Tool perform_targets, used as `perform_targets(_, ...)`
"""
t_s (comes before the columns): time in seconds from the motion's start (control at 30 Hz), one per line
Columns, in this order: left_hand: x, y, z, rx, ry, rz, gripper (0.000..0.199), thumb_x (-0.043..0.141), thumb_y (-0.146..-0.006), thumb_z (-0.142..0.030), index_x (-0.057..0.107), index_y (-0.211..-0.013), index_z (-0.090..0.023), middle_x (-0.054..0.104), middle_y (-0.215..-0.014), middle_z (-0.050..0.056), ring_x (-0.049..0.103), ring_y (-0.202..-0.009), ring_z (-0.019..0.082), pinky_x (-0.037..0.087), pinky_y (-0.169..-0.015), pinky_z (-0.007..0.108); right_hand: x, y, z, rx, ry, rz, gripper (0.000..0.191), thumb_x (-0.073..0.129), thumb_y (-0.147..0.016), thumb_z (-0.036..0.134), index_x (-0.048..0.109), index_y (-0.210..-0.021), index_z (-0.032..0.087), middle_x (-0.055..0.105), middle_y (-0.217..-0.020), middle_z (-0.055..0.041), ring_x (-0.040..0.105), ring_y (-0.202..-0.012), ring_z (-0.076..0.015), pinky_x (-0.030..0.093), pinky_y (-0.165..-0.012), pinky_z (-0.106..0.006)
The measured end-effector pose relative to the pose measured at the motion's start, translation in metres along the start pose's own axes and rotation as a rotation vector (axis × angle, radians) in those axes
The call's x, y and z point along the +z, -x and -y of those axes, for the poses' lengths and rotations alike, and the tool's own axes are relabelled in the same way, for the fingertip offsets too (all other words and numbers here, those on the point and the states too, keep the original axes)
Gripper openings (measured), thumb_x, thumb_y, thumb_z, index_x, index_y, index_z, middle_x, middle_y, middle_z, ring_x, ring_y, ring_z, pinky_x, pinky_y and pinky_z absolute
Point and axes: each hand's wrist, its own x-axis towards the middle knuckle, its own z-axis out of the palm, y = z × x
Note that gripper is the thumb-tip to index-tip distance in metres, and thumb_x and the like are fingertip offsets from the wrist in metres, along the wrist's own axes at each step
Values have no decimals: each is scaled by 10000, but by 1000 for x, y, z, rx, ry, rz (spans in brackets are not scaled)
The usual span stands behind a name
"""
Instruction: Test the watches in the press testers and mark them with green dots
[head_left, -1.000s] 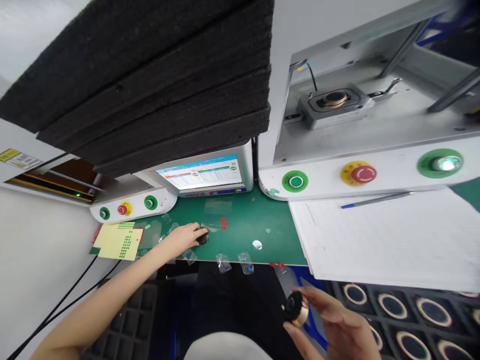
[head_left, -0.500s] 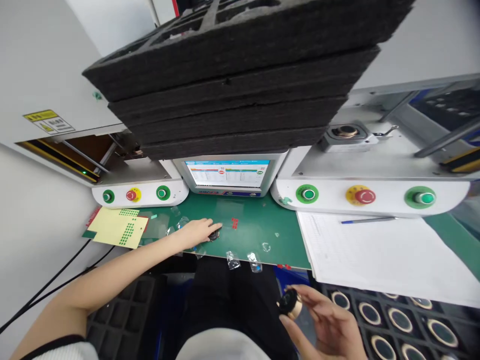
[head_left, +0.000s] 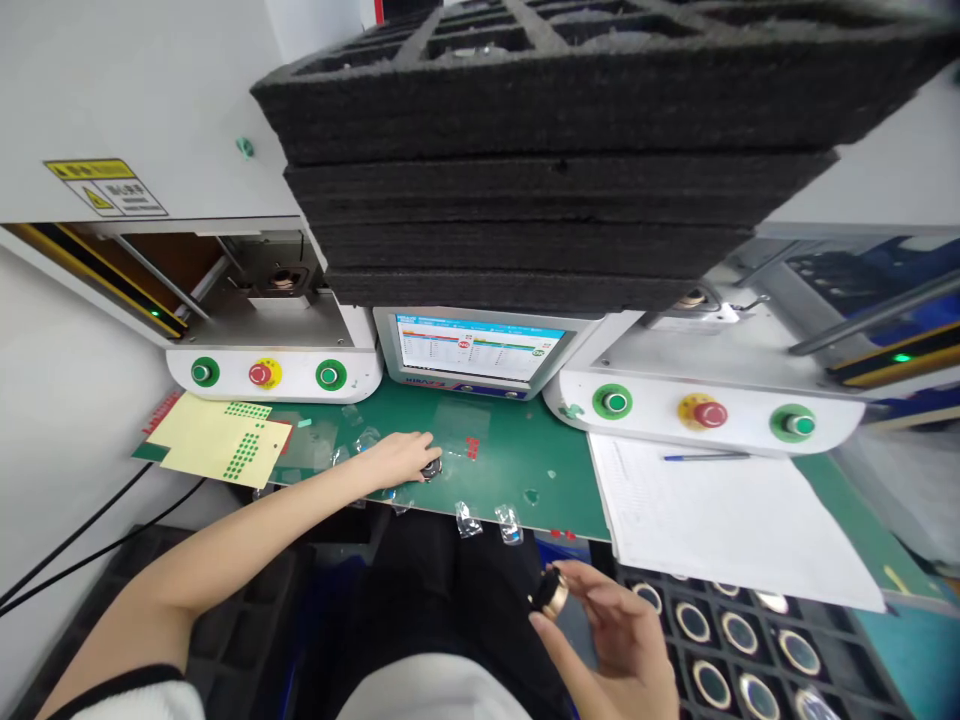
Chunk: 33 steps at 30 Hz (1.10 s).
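In my right hand (head_left: 611,640) a round watch case (head_left: 551,592), black on one face with a gold-coloured rim, is pinched between thumb and fingers, tilted on edge above my lap. My left hand (head_left: 405,458) rests on the green work mat (head_left: 517,480), its fingers closed over a second, dark round watch case (head_left: 431,468); the fingers partly cover it. Small clear film pieces (head_left: 469,518) and red stickers (head_left: 472,447) lie near my left hand. Below my right hand, a black tray (head_left: 675,655) holds several round gold-rimmed watch cases (head_left: 739,632).
A tall stack of black foam trays (head_left: 525,200) stands above the screen (head_left: 476,347). Machine panels with green and red buttons (head_left: 705,411) flank it. White papers (head_left: 720,510) with a pen (head_left: 705,457) lie at the right, yellow sticker sheets (head_left: 202,450) at the left.
The view has shifted, showing more of the left machine. My right hand turns its watch case more edge-on. My left hand stays at the dark case, with its fingers drawn in more.
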Motion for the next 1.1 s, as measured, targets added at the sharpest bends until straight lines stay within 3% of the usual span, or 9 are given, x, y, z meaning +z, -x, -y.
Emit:
perform_targets(0.2, 11, 1, 5, -55, 611, -166, 370, 618, -851, -195, 543, -1213, -187, 606, -992, 41, 658, -915, 171, 556, -814, 307, 16, -26, -17, -38, 117, -140, 368, 760, -733, 320, 476, -942, 216, 659, -1008, -73, 685, -874, -174, 555, -771, -301)
perform_targets(0.33, 21, -18, -7, -174, 992, -187, 252, 511, -956, -274, 551, -1155, -124, 646, -923, 48, 681, -808, 146, 580, -722, 299, 34, -64, -40, -149, 336, -41, 350, 676, -786, 414, 452, -963, 212, 635, -977, -76, 662, -826, -190, 548, -729, -348)
perform_targets(0.43, 18, -36, -16, -272, 1143, -149, 261, 533, -957, -349, 601, -1055, -118, 654, -886, 37, 646, -710, 129, 565, -632, 285, 50, -99, -54, -205, 451, 48, 358, 661, -764, 399, 480, -1004, 204, 631, -976, -88, 636, -860, -226, 526, -781, -409)
perform_targets(0.57, 14, -56, -23, -370, 1215, -121, 259, 557, -945, -339, 600, -1082, -124, 648, -936, 44, 634, -727, 129, 557, -635, 283, 70, -144, -64, -266, 581, 240, 282, 630, -751, 333, 505, -974, 214, 642, -925, -71, 630, -874, -243, 514, -813, -418)
perform_targets(0.7, 17, -65, -25, -434, 1227, -135, 301, 550, -945, -358, 585, -1142, -133, 643, -1034, 70, 646, -826, 161, 566, -712, 333, 83, -172, -68, -333, 712, 455, 238, 643, -802, 321, 536, -964, 184, 632, -886, -35, 624, -811, -196, 519, -755, -366)
perform_targets(0.87, 23, -68, -21, -450, 1184, -102, 287, 566, -938, -335, 590, -1141, -133, 644, -1057, 74, 649, -859, 171, 568, -738, 348, 92, -181, -71, -405, 857, 634, 271, 592, -906, 395, 586, -1025, 152, 616, -957, -38, 606, -871, -179, 510, -790, -374)
perform_targets(1.1, 27, -71, -15, -456, 922, -141, 284, 583, -929, -318, 593, -1143, -133, 642, -1081, 77, 649, -894, 182, 565, -772, 369, 95, -183, -73, -456, 962, 742, 271, 582, -921, 392, 595, -1042, 150, 621, -975, -41, 610, -883, -179, 516, -796, -377)
